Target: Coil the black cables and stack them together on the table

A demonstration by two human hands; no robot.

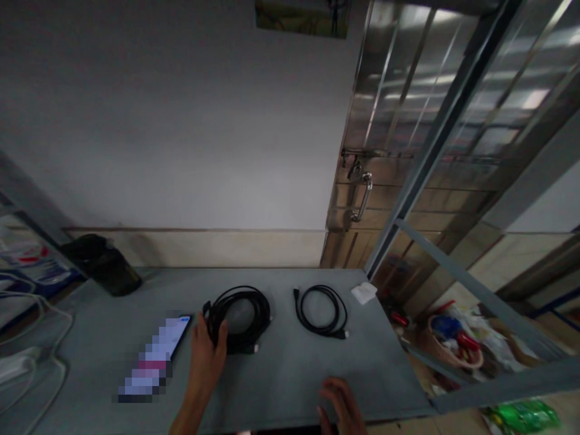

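Note:
A thick coil of black cable (263, 314) lies on the grey table, left of its middle. My left hand (208, 344) is at the coil's left edge, thumb and fingers apart around that side; whether it grips the cable is hard to make out. A thinner black cable coil (321, 330) lies flat to the right, with nothing touching it. Near the front edge, my right hand (341, 405) hovers below the thin coil, fingers slightly curled and apart, holding nothing. A phone (156, 356) with a lit, blurred screen lies left of my left hand.
On the table (281, 386) are a dark cup-like container (113, 272) at the back left, a white tissue (364, 292) at the back right, and white cords (61, 338) at the left. Metal frame bars (453, 115) rise on the right; a filled basket (455, 344) stands beyond.

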